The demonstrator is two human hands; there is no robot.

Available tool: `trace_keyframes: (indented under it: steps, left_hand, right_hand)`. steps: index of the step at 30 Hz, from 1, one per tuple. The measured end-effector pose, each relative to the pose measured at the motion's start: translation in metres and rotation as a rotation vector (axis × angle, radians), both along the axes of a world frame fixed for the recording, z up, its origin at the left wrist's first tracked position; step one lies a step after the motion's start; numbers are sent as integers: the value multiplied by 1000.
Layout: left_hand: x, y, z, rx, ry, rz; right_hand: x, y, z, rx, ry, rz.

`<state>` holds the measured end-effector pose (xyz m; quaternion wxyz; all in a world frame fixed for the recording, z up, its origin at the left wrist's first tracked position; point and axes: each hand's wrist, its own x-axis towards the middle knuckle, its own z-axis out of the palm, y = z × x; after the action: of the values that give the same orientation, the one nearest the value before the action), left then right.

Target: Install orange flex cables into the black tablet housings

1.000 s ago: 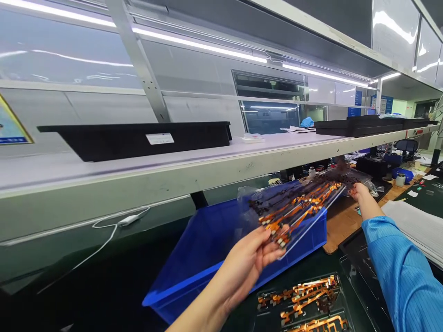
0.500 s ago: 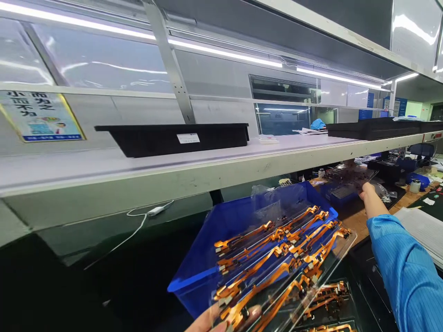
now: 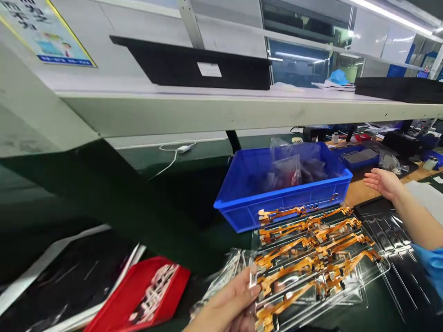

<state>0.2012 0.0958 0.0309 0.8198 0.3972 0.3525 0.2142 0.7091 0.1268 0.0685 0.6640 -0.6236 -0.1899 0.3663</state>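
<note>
So the left hand (image 3: 224, 302) is gripping the edge of a clear plastic tray (image 3: 368, 276) at the bottom of the view, fingers curled around it. The tray is tilted and loaded with rows of orange flex cables (image 3: 311, 251). A crinkly clear bag (image 3: 221, 276) sticks out right beside that hand. The right hand (image 3: 382, 182) is empty, open and spread, palm up, hovering over a wooden bench (image 3: 360, 196) near a black ribbed tray (image 3: 384, 235). Just past the cables sits a blue plastic bin (image 3: 284, 205) holding clear bags (image 3: 294, 159) with dark stuff inside, a bit of red showing in one. Further right there's a smaller blue tray (image 3: 360, 159) with something grey in it, plus a loose clear bag (image 3: 389, 162). Bottom left, a red package (image 3: 141, 295) lies on a black sheet (image 3: 69, 272). Up top, a long black tray (image 3: 190, 62) sits on a white shelf (image 3: 207, 113).
</note>
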Motion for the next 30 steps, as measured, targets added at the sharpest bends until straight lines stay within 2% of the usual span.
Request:
trace_keyframes:
  steps: [3, 8, 13, 19, 24, 30]
  left_hand:
    - [0, 2, -14, 8, -10, -96]
    - [-2, 5, -32, 8, -14, -160]
    - [-3, 8, -47, 13, 44, -238]
    - [7, 20, -60, 103, 163, -289]
    - [15, 33, -68, 325, 337, -181]
    - [18, 40, -85, 441, 472, -80]
  right_hand:
    - [-43, -44, -12, -54, -49, 73]
    - [-109, -108, -40, -213, -101, 135]
    - [-153, -149, -72, -329, -85, 192]
    - [-167, -158, -101, -308, -91, 169]
    - [-166, -156, -113, -298, -150, 137]
    - [-167, -154, -123, -314, -274, 113]
